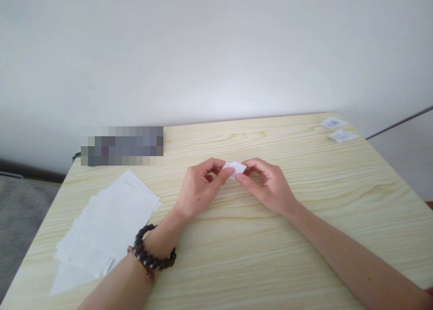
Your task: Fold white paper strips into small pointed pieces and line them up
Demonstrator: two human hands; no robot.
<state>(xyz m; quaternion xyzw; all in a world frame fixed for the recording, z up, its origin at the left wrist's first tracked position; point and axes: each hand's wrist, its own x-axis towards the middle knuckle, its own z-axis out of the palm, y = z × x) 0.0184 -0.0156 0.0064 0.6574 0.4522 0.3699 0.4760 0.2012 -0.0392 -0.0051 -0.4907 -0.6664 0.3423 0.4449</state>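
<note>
Between my two hands, over the middle of the table, is a small piece of folded white paper [239, 168]. My left hand [203, 183] pinches its left side between thumb and fingers, the thumb lying across the front. From the right, my right hand [269, 183] grips the lower right edge with thumb and forefinger. Both hands are closed on the paper, and their fingertips almost meet. The folds are too small to make out fully. A dark beaded bracelet [145, 256] circles my left wrist.
A fanned stack of white paper sheets [118, 210] lies at the left of the wooden table [216, 274]. Two folded white paper pieces, one farther back [333, 122] and one nearer [343, 136], rest at the far right corner. A blurred-out dark object [125, 146] sits back left, near the wall.
</note>
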